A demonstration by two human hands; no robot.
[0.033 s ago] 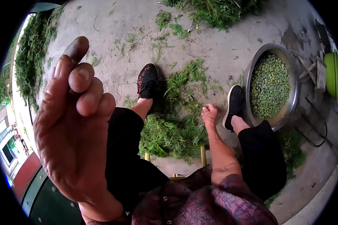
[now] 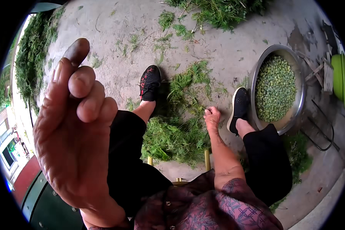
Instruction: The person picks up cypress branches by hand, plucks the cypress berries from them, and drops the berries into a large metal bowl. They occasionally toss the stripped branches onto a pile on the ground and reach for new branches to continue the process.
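Note:
My left hand (image 2: 74, 126) is raised close in front of me on the left, palm partly showing. Its thumb lies against the darkened forefinger, the other fingers are curled, and nothing shows in the grip. Lower down, my right hand (image 2: 212, 116) hangs between my knees with its fingers bent closed. What they hold, if anything, is hidden. It is nearest to a heap of feathery green conifer sprigs (image 2: 176, 138) on the ground between my feet. Beyond my right shoe (image 2: 239, 109) a metal basin (image 2: 303, 99) holds many small green cones or berries (image 2: 276, 88).
More cut greenery (image 2: 222, 15) lies at the far side, with another pile (image 2: 34, 57) along the left. Loose sprigs are scattered over the concrete floor (image 2: 111, 42). At the right edge are a bright green tub (image 2: 338, 78) and wooden pieces (image 2: 327, 76). My left shoe (image 2: 150, 82) stands left of the heap.
My right hand has shifted very slightly to the left. The left hand is almost still, and nothing else has visibly moved.

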